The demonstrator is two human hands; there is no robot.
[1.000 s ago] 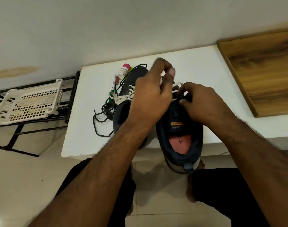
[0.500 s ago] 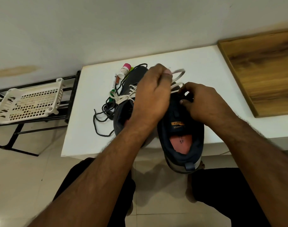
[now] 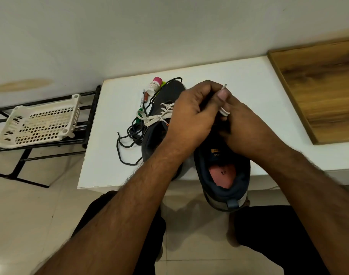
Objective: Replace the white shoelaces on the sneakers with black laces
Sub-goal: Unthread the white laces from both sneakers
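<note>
Two dark sneakers stand on the white table (image 3: 249,80). The right sneaker (image 3: 223,175) hangs over the near edge, its pink insole showing. My left hand (image 3: 191,118) pinches the tip of its white lace (image 3: 223,111) above the shoe. My right hand (image 3: 247,128) grips the shoe's upper at the eyelets, with the lace looped at its fingers. The left sneaker (image 3: 159,116) keeps its white lace tied. Black laces (image 3: 129,139) lie tangled to its left.
A pink-capped bottle (image 3: 154,86) and pens (image 3: 142,104) lie behind the black laces. A wooden board (image 3: 320,86) covers the table's right side. A white plastic basket (image 3: 40,124) sits on a black rack to the left. My knees are below the table edge.
My left hand has moved right, close against my right hand, drawing the white lace's loose end up. The lace loop seen earlier is now short and held at the fingers.
</note>
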